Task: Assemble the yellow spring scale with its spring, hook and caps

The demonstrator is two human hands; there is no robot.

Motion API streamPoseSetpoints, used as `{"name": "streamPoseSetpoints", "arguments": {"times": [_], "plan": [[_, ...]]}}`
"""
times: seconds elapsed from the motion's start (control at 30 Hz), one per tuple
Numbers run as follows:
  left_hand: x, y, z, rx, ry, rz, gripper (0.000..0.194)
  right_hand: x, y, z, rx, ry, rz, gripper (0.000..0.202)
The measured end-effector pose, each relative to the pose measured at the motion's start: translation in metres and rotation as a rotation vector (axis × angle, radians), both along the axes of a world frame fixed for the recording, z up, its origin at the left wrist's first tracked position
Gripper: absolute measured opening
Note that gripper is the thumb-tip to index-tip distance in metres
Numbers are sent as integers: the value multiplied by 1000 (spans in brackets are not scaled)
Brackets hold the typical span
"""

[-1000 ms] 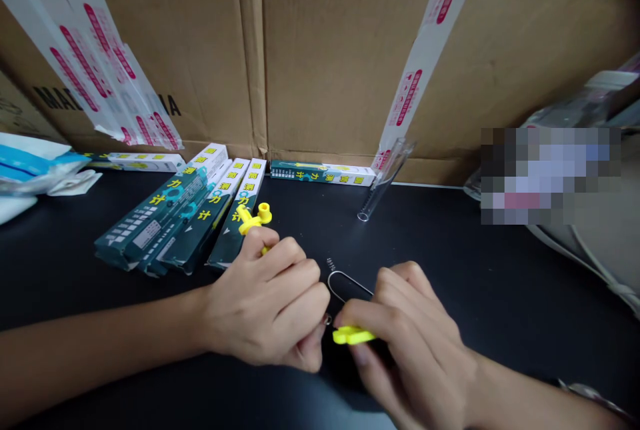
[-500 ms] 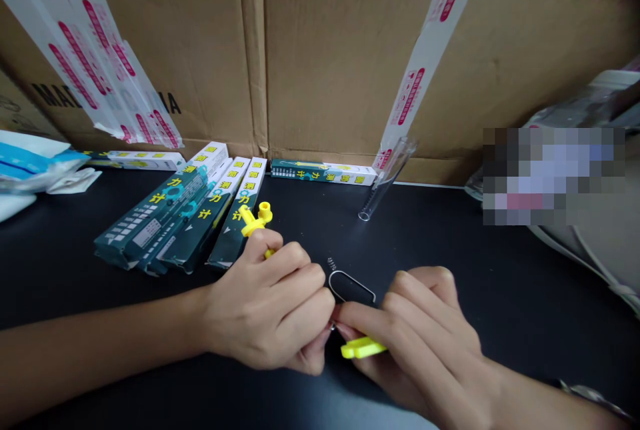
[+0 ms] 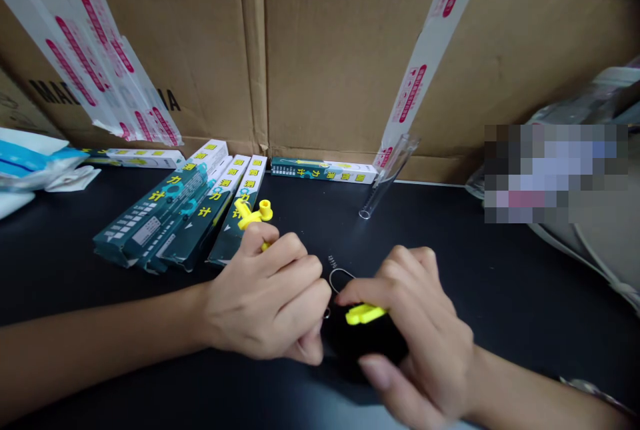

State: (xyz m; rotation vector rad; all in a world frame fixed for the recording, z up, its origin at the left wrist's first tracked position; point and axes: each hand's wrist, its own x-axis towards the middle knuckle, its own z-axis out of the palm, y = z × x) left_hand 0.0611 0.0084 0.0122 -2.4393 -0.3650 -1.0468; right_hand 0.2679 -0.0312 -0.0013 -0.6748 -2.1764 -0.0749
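The right hand [image 3: 425, 333] is no longer pinching at the small metal ring [image 3: 327, 313]: its thumb is now hanging well below the index finger, and a wide gap is opening between the two. The ring is showing again just beside the left hand [image 3: 273, 300], poking out from under the curled fingers. For the work in hand, this is meaning that the left side alone is keeping hold of the ring's end, while the right fingertips are standing just apart from it.

The left grip is closing tightly around a yellow fitting [image 3: 256, 215], whose branched top is sticking up above the index knuckle. The right grip is wide between thumb and index finger, yet it is still carrying a flat yellow piece [image 3: 366, 314] beneath the index finger; the other fingers are probably pressing it in place, though they are hiding that contact.

Just beyond the hands, a bent wire loop [image 3: 341, 273] is lying on the dark surface [image 3: 450, 250], and the right hand is now covering its right end. A small spring [image 3: 332, 261] is showing beside the loop. Farther back, a clear tube [image 3: 387, 180] is sitting near the carton [image 3: 320, 63], and printed boxes [image 3: 160, 203] are lying to the left.
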Motion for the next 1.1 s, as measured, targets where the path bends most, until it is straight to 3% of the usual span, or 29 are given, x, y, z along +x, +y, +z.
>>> {"name": "streamPoseSetpoints", "arguments": {"times": [0.23, 0.37, 0.8, 1.1], "plan": [[0, -1, 0, 10, 0, -8, 12, 4, 2, -2, -49, -44, -42, 16], [1, -1, -1, 22, 22, -5, 11, 2, 2, -4, 18, -65, -43, 17], [0, -1, -1, 15, 49, -37, 12, 1, 2, 1, 45, -119, -62, 20], [-1, -1, -1, 22, 50, -67, 10, 0, 2, -5, 24, -103, -52, 20]]}}
